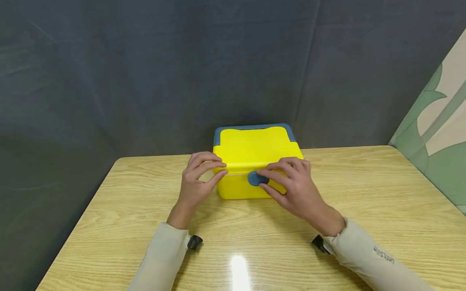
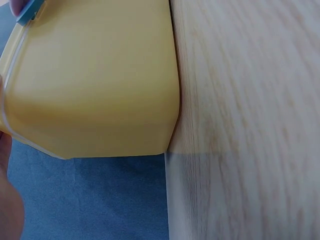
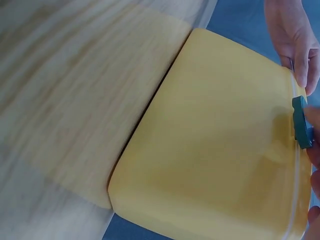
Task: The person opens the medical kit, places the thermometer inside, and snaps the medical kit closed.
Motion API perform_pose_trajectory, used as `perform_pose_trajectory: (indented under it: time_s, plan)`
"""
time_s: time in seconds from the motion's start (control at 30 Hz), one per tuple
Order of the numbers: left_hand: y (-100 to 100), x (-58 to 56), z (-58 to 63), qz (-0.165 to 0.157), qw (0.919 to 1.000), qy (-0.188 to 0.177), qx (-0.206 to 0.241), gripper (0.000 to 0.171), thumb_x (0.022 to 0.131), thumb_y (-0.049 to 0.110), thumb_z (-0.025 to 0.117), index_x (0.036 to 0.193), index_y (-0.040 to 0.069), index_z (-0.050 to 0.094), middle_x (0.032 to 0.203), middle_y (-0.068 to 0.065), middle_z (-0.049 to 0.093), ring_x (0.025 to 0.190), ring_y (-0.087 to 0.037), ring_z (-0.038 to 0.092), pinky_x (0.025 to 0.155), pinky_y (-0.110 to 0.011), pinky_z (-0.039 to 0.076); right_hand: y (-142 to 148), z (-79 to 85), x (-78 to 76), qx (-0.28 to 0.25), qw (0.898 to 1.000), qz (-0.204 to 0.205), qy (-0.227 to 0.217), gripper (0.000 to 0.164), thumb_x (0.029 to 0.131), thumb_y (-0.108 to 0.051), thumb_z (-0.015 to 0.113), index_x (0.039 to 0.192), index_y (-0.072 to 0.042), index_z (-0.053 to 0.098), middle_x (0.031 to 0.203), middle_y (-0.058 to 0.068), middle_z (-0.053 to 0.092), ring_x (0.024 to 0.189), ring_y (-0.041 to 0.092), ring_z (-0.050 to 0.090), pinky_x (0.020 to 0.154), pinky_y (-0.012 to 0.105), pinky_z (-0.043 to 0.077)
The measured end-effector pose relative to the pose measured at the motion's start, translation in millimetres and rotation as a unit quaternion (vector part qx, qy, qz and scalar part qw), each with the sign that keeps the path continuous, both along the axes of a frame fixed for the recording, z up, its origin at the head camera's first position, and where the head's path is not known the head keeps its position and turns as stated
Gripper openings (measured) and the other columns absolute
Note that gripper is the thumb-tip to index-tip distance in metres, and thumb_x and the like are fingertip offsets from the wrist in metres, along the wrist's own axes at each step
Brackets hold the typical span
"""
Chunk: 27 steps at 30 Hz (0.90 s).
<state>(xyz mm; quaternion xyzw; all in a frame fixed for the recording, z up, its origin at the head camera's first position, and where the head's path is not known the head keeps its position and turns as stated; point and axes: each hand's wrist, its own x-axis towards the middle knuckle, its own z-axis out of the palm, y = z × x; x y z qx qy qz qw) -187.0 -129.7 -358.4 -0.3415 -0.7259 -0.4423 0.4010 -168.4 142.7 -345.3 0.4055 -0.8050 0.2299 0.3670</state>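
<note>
A yellow lunch box [image 1: 255, 149] with a lid stands on the wooden table, and a dark blue handle [image 1: 253, 127] lies round the lid's back edge. On its front is a round blue latch [image 1: 254, 178], seen edge-on in the right wrist view as a blue tab [image 3: 300, 122]. My right hand [image 1: 300, 186] pinches the latch, index finger at its upper side and thumb near the lower edge. At the front left corner, my left hand [image 1: 198, 178] holds the lid's edge, fingers on top and thumb by the seam. The inside of the box is hidden.
Pale wooden table [image 1: 127, 210] extends on both sides of the box. Behind it hangs a dark grey-blue curtain [image 1: 182, 72]. A panel with a green leaf pattern [image 1: 433, 121] stands at the right. Dark wrist cameras [image 1: 195, 243] sit at both sleeves.
</note>
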Motion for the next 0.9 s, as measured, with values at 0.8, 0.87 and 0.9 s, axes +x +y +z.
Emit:
perform_pose_trajectory:
  time_s: [0.8,0.87,0.9]
  plan:
    - [-0.5,0.3,-0.2,0.000,1.0000,-0.001,0.002,0.026,0.070,-0.005,0.086,0.092,0.003,0.077,0.100,-0.012,0.069,0.103,-0.026,0.058,0.098,-0.026,0.048,-0.1,-1.5,3.7,0.008,1.000,-0.003,-0.025,0.044,0.097,-0.051,0.049,0.114,-0.019,0.075,0.107,0.003,0.069,0.104,0.026,0.053,0.081,0.045,0.032]
    - [-0.6,0.1,-0.4,0.000,1.0000,-0.002,0.001,0.025,0.070,-0.004,0.086,0.092,0.003,0.077,0.100,-0.012,0.069,0.103,-0.026,0.058,0.098,-0.026,0.048,0.0,-1.8,3.8,0.008,1.000,-0.003,-0.024,0.044,0.097,-0.050,0.049,0.114,-0.019,0.075,0.106,0.003,0.069,0.103,0.026,0.053,0.081,0.045,0.032]
    - [-0.6,-0.1,-0.3,0.000,1.0000,-0.003,0.000,0.025,0.070,-0.004,0.086,0.093,0.003,0.077,0.101,-0.012,0.069,0.103,-0.026,0.058,0.098,-0.026,0.048,0.1,-1.7,4.0,0.008,1.000,-0.004,-0.024,0.043,0.097,-0.049,0.049,0.113,-0.019,0.075,0.106,0.003,0.069,0.103,0.026,0.053,0.081,0.044,0.032]
